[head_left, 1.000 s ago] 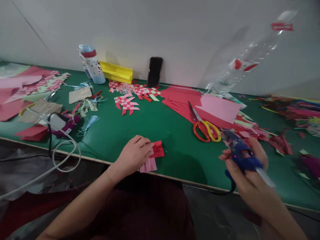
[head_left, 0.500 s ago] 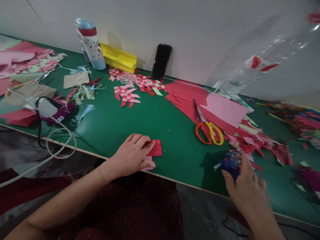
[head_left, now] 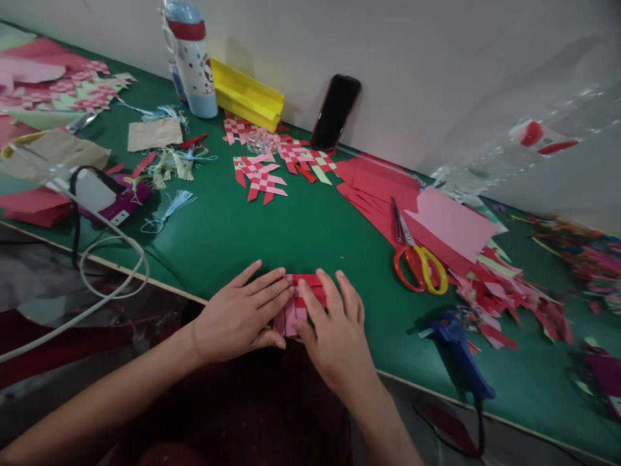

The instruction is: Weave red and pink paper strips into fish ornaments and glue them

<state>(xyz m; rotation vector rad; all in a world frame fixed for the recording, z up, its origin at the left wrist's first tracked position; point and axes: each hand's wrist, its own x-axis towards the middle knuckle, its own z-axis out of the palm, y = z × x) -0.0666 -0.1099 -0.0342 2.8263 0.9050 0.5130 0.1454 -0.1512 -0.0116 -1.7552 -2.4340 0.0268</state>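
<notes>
A small red and pink woven paper piece (head_left: 299, 303) lies at the near edge of the green table (head_left: 310, 239). My left hand (head_left: 241, 316) lies on its left side with fingers stretched flat. My right hand (head_left: 334, 330) presses on its right side, fingers also flat and apart. Both hands cover much of the paper. A blue glue gun (head_left: 458, 343) rests on the table to the right of my right hand, untouched, its cord hanging over the edge.
Red and yellow scissors (head_left: 417, 255) lie on red and pink paper sheets (head_left: 436, 220). Paper scraps (head_left: 509, 291) pile at the right. Woven paper pieces (head_left: 262, 178), a black phone (head_left: 336, 111), a yellow tray (head_left: 247, 100) and a bottle (head_left: 191, 58) stand farther back. A white cable (head_left: 97, 259) loops at left.
My right hand put the blue glue gun down on the table and moved left onto the paper piece. My left hand stayed on the paper and flattened its fingers.
</notes>
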